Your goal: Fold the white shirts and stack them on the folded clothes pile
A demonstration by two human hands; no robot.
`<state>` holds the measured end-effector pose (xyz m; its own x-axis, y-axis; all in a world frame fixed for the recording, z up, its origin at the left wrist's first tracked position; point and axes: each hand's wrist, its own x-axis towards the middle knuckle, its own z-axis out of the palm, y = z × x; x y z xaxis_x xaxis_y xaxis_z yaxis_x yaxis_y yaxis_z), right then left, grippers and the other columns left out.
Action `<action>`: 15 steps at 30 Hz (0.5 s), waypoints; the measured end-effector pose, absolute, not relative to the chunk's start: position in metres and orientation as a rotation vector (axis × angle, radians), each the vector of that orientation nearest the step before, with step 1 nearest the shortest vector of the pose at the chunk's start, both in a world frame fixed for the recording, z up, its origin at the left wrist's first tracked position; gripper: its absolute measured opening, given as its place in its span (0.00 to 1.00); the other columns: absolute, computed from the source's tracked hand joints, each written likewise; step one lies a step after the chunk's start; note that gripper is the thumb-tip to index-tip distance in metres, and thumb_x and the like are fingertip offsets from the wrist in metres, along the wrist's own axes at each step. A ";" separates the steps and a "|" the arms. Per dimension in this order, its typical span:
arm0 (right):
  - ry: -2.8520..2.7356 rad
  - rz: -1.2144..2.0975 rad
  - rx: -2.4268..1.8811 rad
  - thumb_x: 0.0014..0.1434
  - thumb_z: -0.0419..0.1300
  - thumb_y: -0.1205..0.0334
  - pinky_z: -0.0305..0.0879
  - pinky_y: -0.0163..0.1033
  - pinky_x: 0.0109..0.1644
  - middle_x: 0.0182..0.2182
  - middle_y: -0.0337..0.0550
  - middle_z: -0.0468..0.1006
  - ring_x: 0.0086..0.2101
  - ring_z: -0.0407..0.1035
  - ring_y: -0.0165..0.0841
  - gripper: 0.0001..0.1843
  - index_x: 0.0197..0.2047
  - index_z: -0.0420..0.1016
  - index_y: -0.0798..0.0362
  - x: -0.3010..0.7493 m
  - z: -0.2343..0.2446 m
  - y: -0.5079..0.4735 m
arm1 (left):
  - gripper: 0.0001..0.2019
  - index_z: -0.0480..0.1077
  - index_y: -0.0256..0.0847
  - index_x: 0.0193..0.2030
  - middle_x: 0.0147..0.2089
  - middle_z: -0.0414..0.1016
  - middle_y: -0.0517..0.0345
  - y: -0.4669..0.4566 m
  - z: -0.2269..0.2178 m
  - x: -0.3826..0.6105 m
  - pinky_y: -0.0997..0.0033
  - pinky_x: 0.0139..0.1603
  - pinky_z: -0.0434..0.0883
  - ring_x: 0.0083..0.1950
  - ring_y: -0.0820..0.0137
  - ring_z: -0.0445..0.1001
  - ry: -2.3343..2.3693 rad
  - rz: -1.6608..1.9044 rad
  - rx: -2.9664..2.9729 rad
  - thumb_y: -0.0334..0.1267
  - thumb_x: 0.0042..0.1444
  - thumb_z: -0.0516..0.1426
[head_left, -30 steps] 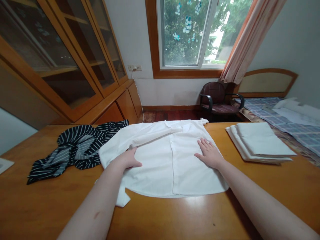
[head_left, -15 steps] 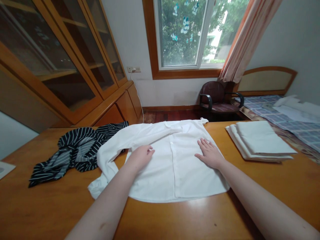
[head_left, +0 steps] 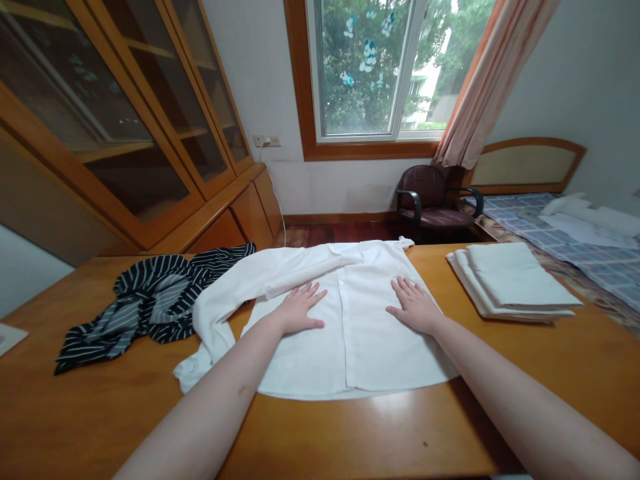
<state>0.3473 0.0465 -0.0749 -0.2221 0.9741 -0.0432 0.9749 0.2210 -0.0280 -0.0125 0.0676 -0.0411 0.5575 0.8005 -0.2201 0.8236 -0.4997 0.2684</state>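
Note:
A white button-front shirt (head_left: pixel 325 357) lies spread on the wooden table (head_left: pixel 320 437), its hem toward me and its collar end at the far edge. One sleeve is bent out to the left; the other sleeve cannot be made out clearly. My left hand (head_left: pixel 299 310) rests flat on the left half of the shirt with its fingers spread. On the right half, my right hand (head_left: pixel 414 307) also lies flat, fingers apart. The button placket runs between the two hands.
A crumpled black-and-white striped garment (head_left: pixel 155 293) lies left of the shirt, partly against its sleeve. At the right is a stack of folded white cloths (head_left: pixel 520 277). Beyond the table stand an armchair (head_left: pixel 427 197), a bed (head_left: pixel 565 227) and a glass-door cabinet (head_left: pixel 165 120).
My left hand has moved slightly right and opened from loosely curled fingers to a flat, spread palm on the shirt. My right hand stays in nearly the same place.

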 end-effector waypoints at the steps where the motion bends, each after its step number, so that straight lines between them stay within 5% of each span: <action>1: 2.449 -0.063 1.955 0.58 0.40 0.34 0.38 0.51 0.66 0.67 0.52 0.45 0.65 0.38 0.43 0.45 0.69 0.46 0.57 0.347 -0.075 0.046 | 0.38 0.47 0.52 0.68 0.72 0.39 0.55 0.068 -0.042 -0.013 0.56 0.68 0.39 0.72 0.60 0.38 1.346 -0.048 2.486 0.58 0.53 0.53; 5: 2.453 -0.026 1.989 0.59 0.40 0.35 0.39 0.51 0.66 0.67 0.52 0.46 0.65 0.40 0.43 0.44 0.69 0.46 0.57 0.345 -0.073 0.042 | 0.28 0.51 0.50 0.67 0.71 0.45 0.58 0.061 -0.047 -0.013 0.58 0.68 0.42 0.71 0.64 0.44 1.412 0.089 2.558 0.51 0.62 0.45; 15: 2.440 -0.012 2.014 0.59 0.38 0.34 0.39 0.53 0.65 0.67 0.51 0.45 0.65 0.39 0.42 0.44 0.69 0.46 0.56 0.340 -0.072 0.028 | 0.30 0.52 0.53 0.66 0.70 0.48 0.58 0.034 -0.046 -0.008 0.51 0.66 0.44 0.70 0.58 0.46 1.607 0.046 2.467 0.53 0.58 0.49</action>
<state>0.3402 0.0280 -0.0722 -0.1895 0.9818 0.0122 0.9816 0.1897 -0.0203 -0.0083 0.0340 -0.0459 0.4096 0.9087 -0.0806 0.9025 -0.3908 0.1808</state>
